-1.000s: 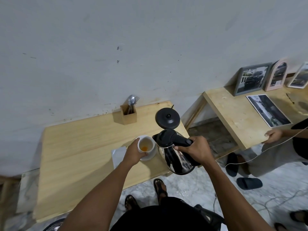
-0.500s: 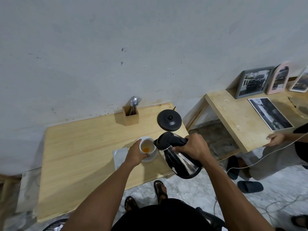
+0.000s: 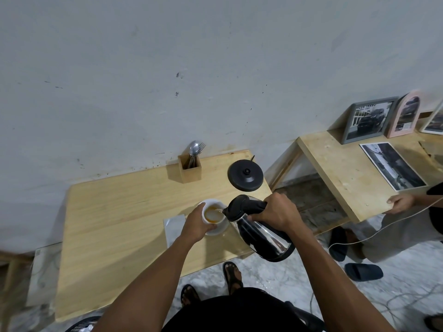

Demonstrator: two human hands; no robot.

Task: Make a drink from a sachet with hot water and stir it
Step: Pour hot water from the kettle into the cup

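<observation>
Two pale wooden tables (image 3: 115,226) against grey wall (image 3: 167,68).

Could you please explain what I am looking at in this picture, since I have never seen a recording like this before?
There is no machine here: a camera worn on a person's head looks down at their own two bare hands. The left hand steadies a white cup on a saucer, on a wooden table. The right hand grips a tilted steel kettle, pouring water onto orange powder in the cup. Also on the table: the kettle's black base, a wooden holder with spoons and a fork, and a silvery sachet. Another person's hand holds the neighbouring table.
</observation>
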